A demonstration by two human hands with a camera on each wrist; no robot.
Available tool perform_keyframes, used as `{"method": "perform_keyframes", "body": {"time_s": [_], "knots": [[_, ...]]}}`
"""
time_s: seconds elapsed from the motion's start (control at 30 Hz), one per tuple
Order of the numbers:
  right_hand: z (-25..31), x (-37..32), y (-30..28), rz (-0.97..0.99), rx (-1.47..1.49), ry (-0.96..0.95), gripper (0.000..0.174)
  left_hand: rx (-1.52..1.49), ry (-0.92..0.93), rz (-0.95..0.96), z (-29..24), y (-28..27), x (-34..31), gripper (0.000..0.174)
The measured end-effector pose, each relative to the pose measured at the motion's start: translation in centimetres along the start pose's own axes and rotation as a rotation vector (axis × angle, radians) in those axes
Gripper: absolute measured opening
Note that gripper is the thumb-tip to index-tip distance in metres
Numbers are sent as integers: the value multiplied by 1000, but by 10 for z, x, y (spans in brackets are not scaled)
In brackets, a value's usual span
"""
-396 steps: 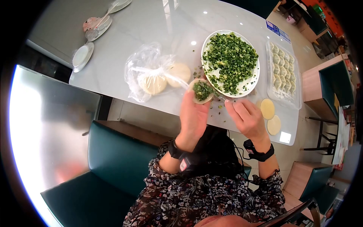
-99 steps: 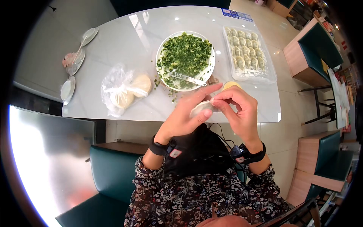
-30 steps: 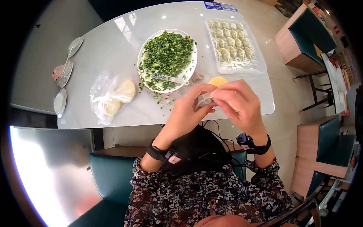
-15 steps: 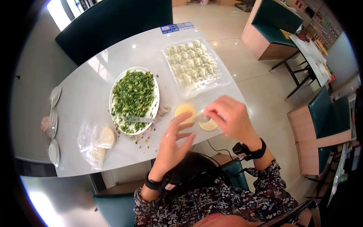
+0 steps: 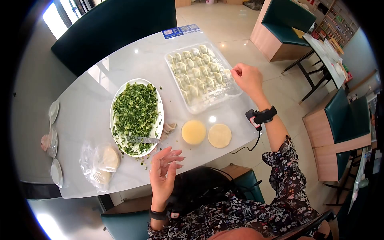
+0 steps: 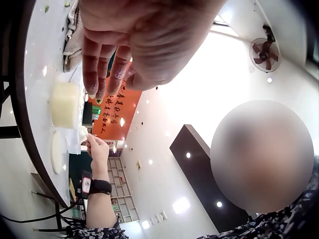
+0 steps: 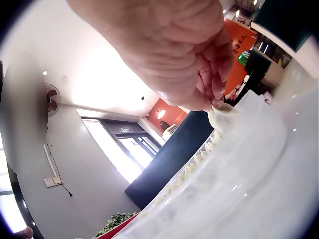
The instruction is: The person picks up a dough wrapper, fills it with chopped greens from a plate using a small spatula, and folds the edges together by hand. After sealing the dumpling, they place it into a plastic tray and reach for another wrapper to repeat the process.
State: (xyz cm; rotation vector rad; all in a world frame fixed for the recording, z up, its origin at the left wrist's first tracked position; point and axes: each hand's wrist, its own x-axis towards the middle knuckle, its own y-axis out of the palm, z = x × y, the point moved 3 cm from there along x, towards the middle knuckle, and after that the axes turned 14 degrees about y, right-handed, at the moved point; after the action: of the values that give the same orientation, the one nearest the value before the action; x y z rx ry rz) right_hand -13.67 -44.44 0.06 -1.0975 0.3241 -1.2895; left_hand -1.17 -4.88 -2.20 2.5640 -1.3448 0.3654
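Note:
At the right edge of the clear plastic tray point(image 5: 206, 107), my right hand point(image 5: 247, 78) pinches a dumpling point(image 7: 222, 119) between thumb and fingertips. The right wrist view shows it close over the tray wall. Rows of pleated dumplings point(image 5: 196, 72) lie on flour in the tray. My left hand point(image 5: 162, 176) hangs with loosely bent fingers near the table's front edge, holding nothing; flour whitens its fingertips in the left wrist view. Between the hands sit a tall stack of round wrappers point(image 5: 193, 132) and a much thinner wrapper round point(image 5: 219, 135).
An oval white plate point(image 5: 161, 114) of chopped green filling point(image 5: 135, 105) stands left, with a flat metal spreader point(image 5: 143, 139) on it. Nearby are a crumpled cloth point(image 5: 169, 127) and a knotted plastic bag point(image 5: 91, 166) with dough rounds. Small dishes point(image 5: 56, 173) line the far left edge.
The hands pinched the dumpling's edge together, then parted. My right hand has carried it away to the tray's right side; my left hand has drawn back toward the body. The head view has turned right.

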Motion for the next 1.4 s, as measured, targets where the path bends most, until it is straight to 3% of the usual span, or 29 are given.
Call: {"method": "perform_keyframes", "body": {"time_s": [0.17, 0.37, 0.53, 0.67, 0.73, 0.77, 0.83, 0.93, 1.27, 1.4], "knots": [[-3, 2, 15, 16, -78, 52, 14, -12, -9, -13, 5, -3, -1, 38], [-7, -2, 16, -21, -140, -41, 14, 24, -1, -26, 7, -3, 0, 38], [5, -22, -25, -28, -2, -60, 13, 2, 1, -49, 8, -5, -3, 35], [22, -80, -61, 10, 57, -91, 12, 41, 2, -97, 6, -8, -6, 32], [21, -120, -59, 388, 292, -84, 20, 47, -31, -116, 4, -7, -13, 31], [19, -138, -56, 399, 293, -68, 20, 33, -1, -131, 2, -6, -13, 30], [22, -175, -43, 338, 249, -294, 38, 26, 30, -135, -3, -2, -17, 28], [17, -204, -26, 360, 182, -319, 50, 34, 26, -120, -5, 4, -25, 30], [16, -213, -21, 305, 190, -389, 40, 19, 35, -123, -11, 1, -47, 27], [19, -214, -19, 268, 221, -461, 25, 9, 35, -136, -12, 0, -50, 30]]}}
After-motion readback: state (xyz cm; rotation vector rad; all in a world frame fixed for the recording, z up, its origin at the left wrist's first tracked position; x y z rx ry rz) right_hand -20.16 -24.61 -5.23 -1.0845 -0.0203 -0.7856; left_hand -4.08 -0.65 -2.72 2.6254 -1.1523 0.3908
